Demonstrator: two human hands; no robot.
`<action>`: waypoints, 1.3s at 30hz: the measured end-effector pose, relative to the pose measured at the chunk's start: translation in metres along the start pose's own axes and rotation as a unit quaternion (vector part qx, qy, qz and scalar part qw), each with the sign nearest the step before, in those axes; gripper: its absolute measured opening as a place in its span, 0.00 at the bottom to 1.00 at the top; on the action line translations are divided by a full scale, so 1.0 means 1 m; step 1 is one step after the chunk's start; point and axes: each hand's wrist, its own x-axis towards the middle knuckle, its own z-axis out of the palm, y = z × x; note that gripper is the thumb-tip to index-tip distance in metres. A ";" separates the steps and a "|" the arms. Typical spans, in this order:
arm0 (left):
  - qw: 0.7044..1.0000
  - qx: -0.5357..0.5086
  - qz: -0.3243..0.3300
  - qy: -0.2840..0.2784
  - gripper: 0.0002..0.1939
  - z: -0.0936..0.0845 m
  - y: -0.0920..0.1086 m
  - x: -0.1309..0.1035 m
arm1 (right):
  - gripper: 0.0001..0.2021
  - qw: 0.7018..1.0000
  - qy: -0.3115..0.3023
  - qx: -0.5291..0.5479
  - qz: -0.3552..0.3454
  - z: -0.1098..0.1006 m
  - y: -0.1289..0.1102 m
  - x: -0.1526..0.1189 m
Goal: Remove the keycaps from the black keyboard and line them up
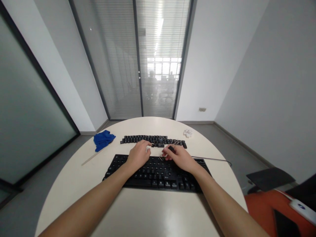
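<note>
On the table [69,187], a blue cloth [103,140] and thin stick [91,158] lie near its left edge. My left hand [138,154] hovers over the keyboard [158,182], mid-table, covering some keys; I can't tell whether it grips anything. Loose keycaps [138,139] line up beyond, toward the far edge. My right hand [178,156] pinches a small black tool [171,148]. A white clump [188,133] sits by the far right edge; a cable [214,159] runs rightward.

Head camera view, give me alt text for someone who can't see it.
A person's left hand and right hand reach over a black keyboard on a rounded pale table, the right pinching a small dark item. Loose black keycaps lie in rows beyond the keyboard, with a blue cloth to their left.
</note>
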 end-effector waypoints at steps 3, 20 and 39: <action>1.000 -0.001 0.004 0.009 0.10 -0.009 -0.007 -0.023 | 0.18 0.998 -0.047 -0.020 -0.047 0.007 -0.013 -0.005; 0.999 -0.039 0.034 0.015 0.12 -0.010 -0.030 -0.050 | 0.13 0.972 -0.109 -0.158 -0.133 0.038 -0.033 -0.014; 0.998 -0.050 0.037 0.001 0.12 -0.014 -0.025 -0.052 | 0.20 0.978 -0.058 -0.193 -0.052 0.028 -0.025 -0.010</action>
